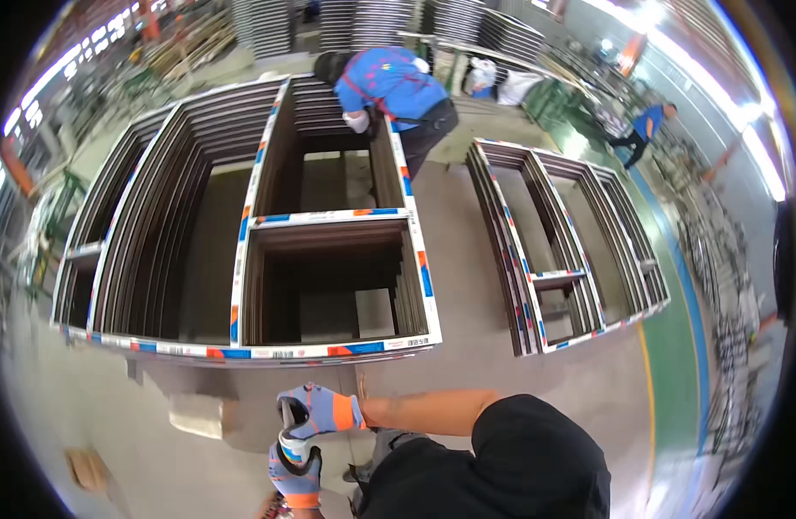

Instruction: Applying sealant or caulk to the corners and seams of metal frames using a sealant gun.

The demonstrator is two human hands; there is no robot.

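My right hand (320,411), in a grey and orange work glove with dark palm, is closed at the top of a small white-and-blue roll-like thing (292,450). Just below it my left hand (294,477), gloved alike, wraps around the lower part of the same thing. Fingers hide much of it, so its exact kind is unclear. Both hands are in front of the near edge of a big stack of dark window frames (277,351), apart from it. White strips with blue and orange print cover the top frame's faces.
A person in a blue top (398,82) bends over the stack's far right corner. A smaller frame stack (579,251) stands to the right. On the floor lie a pale block (199,416) and a brown piece (87,470). Another person (644,130) walks along the green lane (674,346).
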